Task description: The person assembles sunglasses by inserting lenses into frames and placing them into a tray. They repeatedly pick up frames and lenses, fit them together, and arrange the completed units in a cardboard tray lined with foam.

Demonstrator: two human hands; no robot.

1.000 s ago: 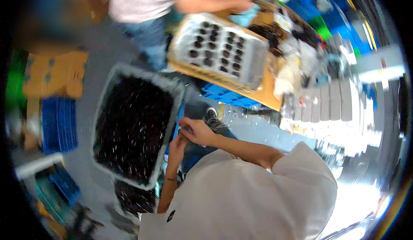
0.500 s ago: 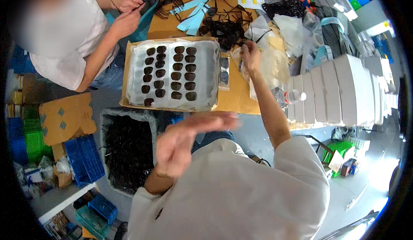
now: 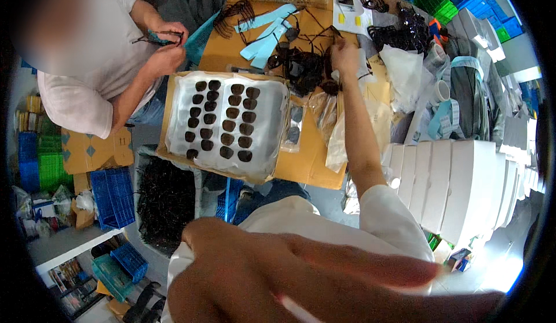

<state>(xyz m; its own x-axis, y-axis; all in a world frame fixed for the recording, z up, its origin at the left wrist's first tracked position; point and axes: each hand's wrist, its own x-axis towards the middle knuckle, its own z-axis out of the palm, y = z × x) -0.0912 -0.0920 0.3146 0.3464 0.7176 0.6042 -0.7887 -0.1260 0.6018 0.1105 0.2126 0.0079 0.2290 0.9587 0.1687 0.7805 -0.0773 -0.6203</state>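
Note:
My left hand (image 3: 278,271) is large and close in the foreground, its fingers stretched toward the right, with nothing visible in it. Out over the table, my right hand (image 3: 346,59) has its fingers closed at a dark glasses frame (image 3: 334,33), partly hidden by the hand. Beside it lies a tangled pile of dark glasses frames (image 3: 304,71). Nearer to me, dark lenses (image 3: 232,112) stand in columns on the white lining of a shallow cardboard tray (image 3: 269,163). A small clear packet (image 3: 294,127) with dark lenses lies right of the tray.
A co-worker (image 3: 87,91) at the left holds a glasses frame (image 3: 165,40). Light blue strips (image 3: 266,42) lie on the table (image 3: 313,163). White boxes (image 3: 457,184) line the right side. A bin (image 3: 168,201) of dark frames stands below left.
My left hand has come up much closer to the view, and its fingers are stretched out. My right hand has shifted slightly within the frame pile. The view has tilted.

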